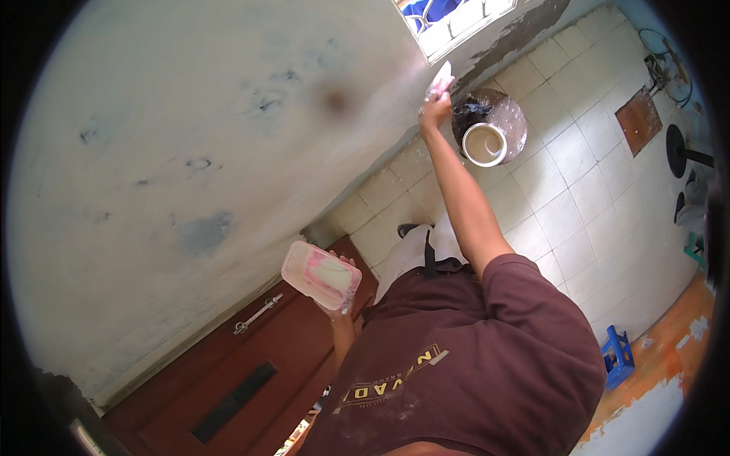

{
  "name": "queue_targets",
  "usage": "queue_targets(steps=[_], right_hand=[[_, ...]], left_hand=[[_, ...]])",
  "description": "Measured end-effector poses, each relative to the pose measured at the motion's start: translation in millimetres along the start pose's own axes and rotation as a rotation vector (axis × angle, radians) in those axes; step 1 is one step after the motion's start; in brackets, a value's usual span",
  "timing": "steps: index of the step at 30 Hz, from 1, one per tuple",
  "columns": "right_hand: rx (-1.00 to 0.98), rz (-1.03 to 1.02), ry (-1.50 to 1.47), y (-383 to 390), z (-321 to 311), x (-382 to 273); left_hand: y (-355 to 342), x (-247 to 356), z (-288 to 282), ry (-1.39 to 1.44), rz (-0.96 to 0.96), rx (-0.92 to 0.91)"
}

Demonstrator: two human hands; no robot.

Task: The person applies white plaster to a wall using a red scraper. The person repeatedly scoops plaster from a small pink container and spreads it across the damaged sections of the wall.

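Note:
My right hand (pixel 435 112) is stretched out to the whitish plastered wall (pixel 190 152) and grips a small putty knife (pixel 442 79) with a pink-smeared blade. The blade's tip rests against the wall just below a window sill. My left hand (pixel 340 308) is held close to my chest. It holds up a flat rectangular tray (pixel 321 273), pink at the rim, with white filler on it. The wall shows grey and bluish patches and a dark spot (pixel 334 97).
Far below lies a pale tiled floor (pixel 563 205). A white bucket (pixel 484 144) sits by a dark round tub at the wall's foot. A brown door (pixel 228 365) with a metal latch is lower left. A blue stool (pixel 617 356) stands lower right, and a black stand (pixel 680 152) at the right.

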State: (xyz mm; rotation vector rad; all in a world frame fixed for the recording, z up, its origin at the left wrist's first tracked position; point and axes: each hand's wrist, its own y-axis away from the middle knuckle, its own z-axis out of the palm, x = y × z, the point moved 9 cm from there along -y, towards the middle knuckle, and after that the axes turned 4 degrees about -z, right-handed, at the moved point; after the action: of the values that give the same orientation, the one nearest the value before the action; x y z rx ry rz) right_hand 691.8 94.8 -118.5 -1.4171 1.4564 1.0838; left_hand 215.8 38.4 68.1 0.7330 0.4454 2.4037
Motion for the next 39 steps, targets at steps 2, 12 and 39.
queue_targets(steps=[2,12,39], right_hand=[[-0.293,0.273,-0.183,38,53,-16],[-1.112,-0.594,-0.42,341,22,-98],[-0.675,-0.685,-0.484,464,39,-151]], left_hand=[[12,3,-21,-0.022,0.042,0.019],[14,9,-50,-0.039,-0.024,-0.016],[13,217,-227,0.099,-0.217,-0.438]])
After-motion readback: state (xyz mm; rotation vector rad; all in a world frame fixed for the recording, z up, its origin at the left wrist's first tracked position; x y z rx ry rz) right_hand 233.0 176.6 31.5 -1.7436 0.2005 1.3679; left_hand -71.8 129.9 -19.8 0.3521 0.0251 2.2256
